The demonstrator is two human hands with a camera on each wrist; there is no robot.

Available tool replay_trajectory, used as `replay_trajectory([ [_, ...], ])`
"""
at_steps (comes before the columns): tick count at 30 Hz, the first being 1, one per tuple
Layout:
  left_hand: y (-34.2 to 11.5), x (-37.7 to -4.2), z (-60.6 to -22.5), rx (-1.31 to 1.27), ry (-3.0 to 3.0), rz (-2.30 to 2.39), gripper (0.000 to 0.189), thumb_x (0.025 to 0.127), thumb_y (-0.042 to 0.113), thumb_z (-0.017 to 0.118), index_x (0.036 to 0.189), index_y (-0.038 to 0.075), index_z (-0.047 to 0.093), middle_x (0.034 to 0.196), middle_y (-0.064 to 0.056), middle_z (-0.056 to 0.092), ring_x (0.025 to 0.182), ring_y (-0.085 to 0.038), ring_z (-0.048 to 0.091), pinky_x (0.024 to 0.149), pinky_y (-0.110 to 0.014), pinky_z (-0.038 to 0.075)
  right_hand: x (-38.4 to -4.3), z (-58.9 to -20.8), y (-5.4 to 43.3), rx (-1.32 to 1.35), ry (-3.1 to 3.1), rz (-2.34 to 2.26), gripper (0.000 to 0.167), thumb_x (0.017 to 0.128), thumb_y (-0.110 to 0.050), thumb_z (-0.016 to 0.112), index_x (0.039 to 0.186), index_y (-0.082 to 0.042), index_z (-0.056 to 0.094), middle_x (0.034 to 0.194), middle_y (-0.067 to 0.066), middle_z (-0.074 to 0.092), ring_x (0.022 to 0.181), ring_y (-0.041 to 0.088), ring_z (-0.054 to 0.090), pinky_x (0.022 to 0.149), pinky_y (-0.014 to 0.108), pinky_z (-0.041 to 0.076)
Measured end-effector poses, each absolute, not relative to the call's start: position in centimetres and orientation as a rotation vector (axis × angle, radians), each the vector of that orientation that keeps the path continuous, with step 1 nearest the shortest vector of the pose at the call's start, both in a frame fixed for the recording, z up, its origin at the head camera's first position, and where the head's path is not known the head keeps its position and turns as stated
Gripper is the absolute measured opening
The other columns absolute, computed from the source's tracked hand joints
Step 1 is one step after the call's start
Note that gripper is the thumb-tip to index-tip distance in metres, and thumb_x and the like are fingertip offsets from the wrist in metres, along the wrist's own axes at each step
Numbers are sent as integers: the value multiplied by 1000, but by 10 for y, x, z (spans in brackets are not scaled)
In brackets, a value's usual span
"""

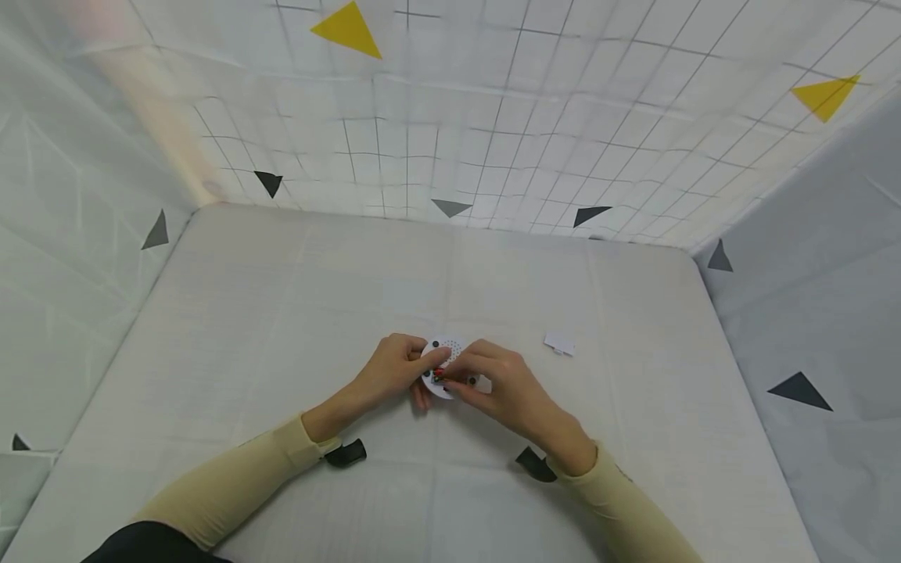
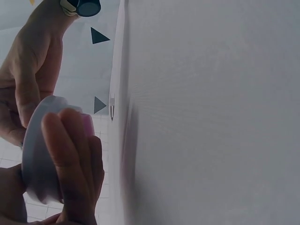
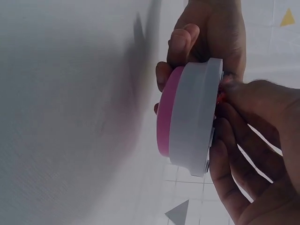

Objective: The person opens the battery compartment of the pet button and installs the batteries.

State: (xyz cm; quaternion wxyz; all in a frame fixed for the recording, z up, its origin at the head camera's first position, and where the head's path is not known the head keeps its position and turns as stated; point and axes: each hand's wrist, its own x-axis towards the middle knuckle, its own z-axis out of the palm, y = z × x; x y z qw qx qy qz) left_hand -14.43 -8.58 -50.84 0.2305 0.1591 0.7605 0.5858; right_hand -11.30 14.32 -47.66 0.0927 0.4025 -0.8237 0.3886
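Note:
My left hand (image 1: pixel 394 366) holds a round white device (image 3: pixel 194 117) with a pink face (image 3: pixel 168 112); its fingers curl under it and the thumb lies on top. The device is above the table, pink face down. The upward side has a patch of small holes and dark round feet around its edge. My right hand (image 1: pixel 500 383) pinches a small red piece (image 1: pixel 439 374) at a recess in that side. The fingertips hide most of this red piece, and I cannot tell what it is.
A small white cover (image 1: pixel 559 343) with a tab lies on the table right of the hands. White sheeting with grid lines and triangle marks stands behind the table (image 1: pixel 352 266), with plain sheeting at both sides. Black wrist straps (image 1: pixel 345 453) show below the sleeves.

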Motion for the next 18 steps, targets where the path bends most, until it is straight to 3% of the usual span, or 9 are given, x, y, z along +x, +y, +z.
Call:
replay_trajectory([
  [7,-85,-145,-508,420,2092,1604,47,103,49,66,84,6,67,57,-8,72,52,-28,74,79,-28,60,-113,-476,144,1205,-2438,1151,21,85,-7,89,103,-14,80,100,-4,73,90,8,68,73,27,58],
  [18,-86,-146,-508,412,2101,1593,44,104,49,65,89,8,70,58,-8,72,51,-29,73,75,-30,61,-112,-473,150,1429,-2419,844,48,83,-21,92,128,-13,75,113,-2,71,101,11,65,82,22,57],
])
